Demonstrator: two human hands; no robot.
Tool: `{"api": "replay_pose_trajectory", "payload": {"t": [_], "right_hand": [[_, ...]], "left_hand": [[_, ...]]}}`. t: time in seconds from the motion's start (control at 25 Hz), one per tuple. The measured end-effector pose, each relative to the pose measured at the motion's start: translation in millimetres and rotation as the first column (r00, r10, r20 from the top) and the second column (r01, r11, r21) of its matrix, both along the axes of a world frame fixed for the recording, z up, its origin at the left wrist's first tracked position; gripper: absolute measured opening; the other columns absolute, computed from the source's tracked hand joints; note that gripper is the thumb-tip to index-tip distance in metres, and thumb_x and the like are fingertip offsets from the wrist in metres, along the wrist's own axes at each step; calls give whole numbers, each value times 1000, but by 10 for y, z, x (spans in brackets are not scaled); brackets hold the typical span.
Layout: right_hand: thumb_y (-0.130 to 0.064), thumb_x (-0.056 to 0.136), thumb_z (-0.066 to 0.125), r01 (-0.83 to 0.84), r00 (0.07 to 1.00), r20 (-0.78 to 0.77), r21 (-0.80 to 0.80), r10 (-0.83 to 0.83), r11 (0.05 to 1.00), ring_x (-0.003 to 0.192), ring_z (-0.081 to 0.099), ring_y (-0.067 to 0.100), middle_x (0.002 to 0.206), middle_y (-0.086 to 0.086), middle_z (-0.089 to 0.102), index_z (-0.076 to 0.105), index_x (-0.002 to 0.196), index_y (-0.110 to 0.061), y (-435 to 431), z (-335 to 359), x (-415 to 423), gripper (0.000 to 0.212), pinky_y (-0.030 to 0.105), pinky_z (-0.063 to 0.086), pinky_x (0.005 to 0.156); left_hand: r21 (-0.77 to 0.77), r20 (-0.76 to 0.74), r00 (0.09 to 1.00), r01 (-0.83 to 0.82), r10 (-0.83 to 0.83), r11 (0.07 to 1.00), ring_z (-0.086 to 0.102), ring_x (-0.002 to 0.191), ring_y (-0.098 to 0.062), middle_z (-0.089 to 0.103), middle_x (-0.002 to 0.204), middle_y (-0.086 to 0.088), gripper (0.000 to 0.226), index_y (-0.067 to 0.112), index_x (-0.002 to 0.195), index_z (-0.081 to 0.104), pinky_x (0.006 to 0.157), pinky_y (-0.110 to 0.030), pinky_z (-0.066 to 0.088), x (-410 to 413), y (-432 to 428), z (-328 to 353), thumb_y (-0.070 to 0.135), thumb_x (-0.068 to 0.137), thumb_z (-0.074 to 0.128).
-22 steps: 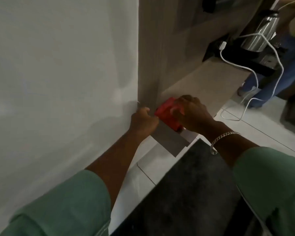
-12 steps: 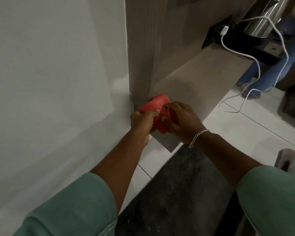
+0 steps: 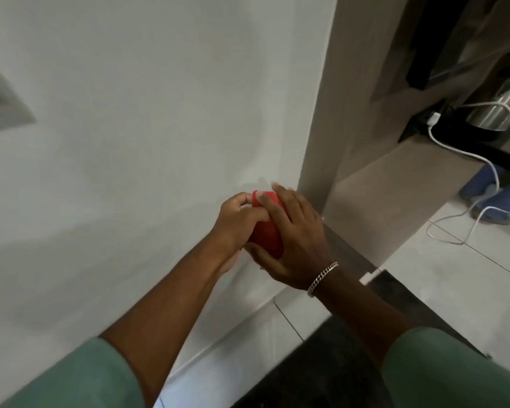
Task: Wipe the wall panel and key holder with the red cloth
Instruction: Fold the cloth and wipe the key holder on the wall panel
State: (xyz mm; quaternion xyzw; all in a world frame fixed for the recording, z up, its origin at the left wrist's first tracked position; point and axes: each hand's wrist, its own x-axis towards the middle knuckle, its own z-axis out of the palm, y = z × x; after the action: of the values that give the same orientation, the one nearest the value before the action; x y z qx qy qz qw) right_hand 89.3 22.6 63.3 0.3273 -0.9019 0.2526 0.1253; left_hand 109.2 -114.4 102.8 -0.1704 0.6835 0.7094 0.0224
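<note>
room: white wall (image 3: 130, 142) fills the left and centre; grey wood-grain wall panel (image 3: 321, 113) stands as a vertical edge at 1 o'clock, with a low shelf (image 3: 395, 184) of the same finish running off to 3 o'clock. Pale tiled floor (image 3: 454, 290) below, dark mat (image 3: 321, 363) at 5 o'clock.
head view, red cloth (image 3: 267, 231): bunched into a tight wad at frame centre, clamped between both hands, in front of the white wall just left of the panel's lower edge. Can't tell if it touches the wall.
left hand (image 3: 236, 222): fingers curled shut over the cloth's left side, thumb and forefinger pinching its top corner.
right hand (image 3: 292, 240): fingers half spread, wrapped over the cloth's right side and top, thumb under it. Chain bracelet (image 3: 323, 278) on the wrist.
sleeves: green, both at the bottom edge, 7 and 5 o'clock.
shelf contents: steel kettle (image 3: 501, 107) on a black base at 2 o'clock; white cable (image 3: 465, 154) plugged in beside it, trailing over the shelf edge to the floor.
key holder: not identifiable in this view.
far right: blue-clad legs (image 3: 489, 195) of another person at 3 o'clock, blurred.
</note>
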Motion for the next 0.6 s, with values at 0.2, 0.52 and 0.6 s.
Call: {"api": "replay_pose_trajectory", "payload": {"t": [0.2,0.52,0.6], "right_hand": [[-43,75,72,-147,980,-163,-210,114,966,134,45,40,155,17,39,37,147,-24,-759,623,662,82,49,48,102],[-36,74,82,-450,859,-449,-435,245,780,134,47,35,152,16,43,37,145,-23,-2126,1833,1795,85,26,33,109],[-35,76,79,-533,802,-552,-484,231,694,135,46,36,151,19,42,37,144,-19,-2438,2100,2015,82,32,35,114]], "left_hand": [[-132,-124,991,-68,52,989,66,99,-29,69,110,-11,43,17,112,62,77,-42,62,939,-590,891,14,69,60],[-318,-615,767,-454,183,833,67,100,-13,70,110,-2,45,16,123,61,79,-22,57,2770,-1602,2142,-6,84,56],[-332,-764,621,-610,174,719,68,102,-18,70,110,-8,41,15,120,62,91,-32,56,3189,-1883,2411,-1,83,55]]}}
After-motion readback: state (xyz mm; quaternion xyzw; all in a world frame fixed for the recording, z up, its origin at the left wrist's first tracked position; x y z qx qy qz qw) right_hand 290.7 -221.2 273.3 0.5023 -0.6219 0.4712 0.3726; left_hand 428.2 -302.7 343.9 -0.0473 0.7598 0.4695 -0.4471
